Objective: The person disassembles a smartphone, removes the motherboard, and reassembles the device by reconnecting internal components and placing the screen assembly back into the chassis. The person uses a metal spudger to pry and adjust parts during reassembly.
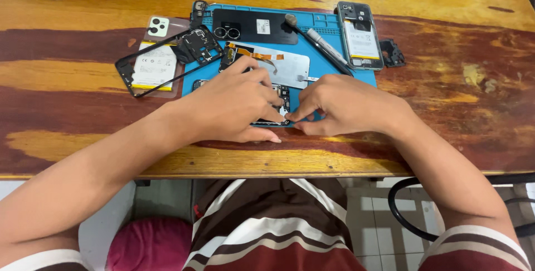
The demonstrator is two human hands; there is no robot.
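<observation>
Left to right: an opened white-backed phone with black frame [149, 66] lies on the worn wooden table [83, 115]. The left hand [231, 106] and right hand [340, 105] pinch a small dark circuit board [281, 101] between their fingertips, at the near edge of a blue rubber work mat [329, 26]. A second opened phone [359, 36] lies at the mat's right edge.

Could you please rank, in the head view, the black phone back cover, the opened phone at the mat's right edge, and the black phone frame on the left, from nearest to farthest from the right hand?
From the right hand:
1. Opened phone, above the hand, at the mat's right edge.
2. Black phone back cover, top middle of the mat.
3. Black phone frame, far left, off the mat's left side.
</observation>
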